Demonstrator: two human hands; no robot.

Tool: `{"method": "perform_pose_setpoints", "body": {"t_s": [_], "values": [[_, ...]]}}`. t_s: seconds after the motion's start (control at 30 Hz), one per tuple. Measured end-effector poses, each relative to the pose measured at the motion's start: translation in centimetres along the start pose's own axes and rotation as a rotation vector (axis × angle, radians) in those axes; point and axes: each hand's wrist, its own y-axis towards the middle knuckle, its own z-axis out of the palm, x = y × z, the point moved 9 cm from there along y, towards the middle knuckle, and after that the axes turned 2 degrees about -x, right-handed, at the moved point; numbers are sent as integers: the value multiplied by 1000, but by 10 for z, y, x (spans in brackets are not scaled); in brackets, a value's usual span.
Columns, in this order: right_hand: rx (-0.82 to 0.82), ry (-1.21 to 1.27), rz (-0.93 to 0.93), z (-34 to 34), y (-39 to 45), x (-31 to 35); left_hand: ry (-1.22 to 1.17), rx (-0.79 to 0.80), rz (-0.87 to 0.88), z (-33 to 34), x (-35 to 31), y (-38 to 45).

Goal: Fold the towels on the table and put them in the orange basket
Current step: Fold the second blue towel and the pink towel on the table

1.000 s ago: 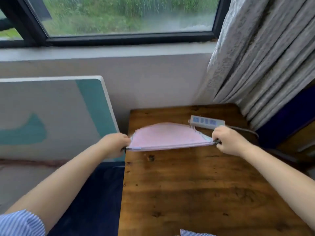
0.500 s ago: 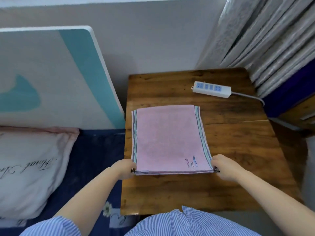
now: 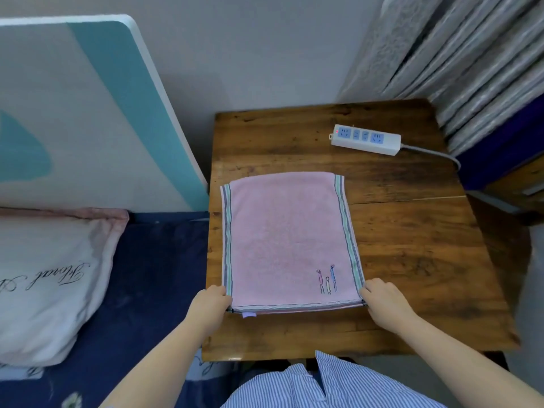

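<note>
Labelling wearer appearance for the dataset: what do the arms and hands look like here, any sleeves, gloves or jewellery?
Both hands, left and right, are bare: no gloves, and no rings or watch visible. Forearms are uncovered right down to the frame's lower edge; no sleeve shows in this frame. The person wears a blue-and-white fine-striped shirt, seen at the bottom centre.

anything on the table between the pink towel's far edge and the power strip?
Nothing. In the head view only bare wooden table lies between the pink towel and the white power strip; they sit apart, not touching.
</note>
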Motion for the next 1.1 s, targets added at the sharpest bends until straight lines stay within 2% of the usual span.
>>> {"method": "perform_pose_setpoints", "body": {"t_s": [0.13, 0.23, 0.3, 0.37, 0.5, 0.57, 0.73, 0.83, 0.87, 0.9, 0.93, 0.97, 1.03, 1.1], "values": [[96, -7, 4, 2, 2, 0, 46, 271, -13, 31, -10, 4], [211, -24, -33, -1, 11, -3, 55, 343, 24, 23, -17, 13], [227, 9, -25, -13, 22, -6, 32, 394, 17, 15, -18, 20], [135, 71, 4, -33, 41, -12, -2, 348, -17, -2, -15, 32], [-206, 257, 27, -78, 80, -19, -120, 186, -106, -42, -5, 66], [-313, 329, 19, -96, 98, -17, -204, 78, -175, -61, 4, 84], [-287, 352, 67, -120, 146, -19, -478, -107, -360, -99, 30, 127], [-324, 330, 129, -122, 168, -25, -568, -234, -400, -116, 44, 148], [-301, 296, 132, -117, 181, -28, -576, -268, -398, -120, 49, 159], [-206, 312, 122, -113, 188, -27, -577, -297, -390, -123, 51, 167], [-123, 292, 104, -108, 193, -25, -562, -310, -368, -126, 53, 173], [-118, 276, 111, -106, 200, -30, -536, -296, -340, -125, 54, 182], [-199, 329, 165, -105, 209, -50, -480, -224, -303, -114, 57, 198], [-188, 356, 194, -92, 211, -65, -457, -167, -321, -99, 66, 204]]}}
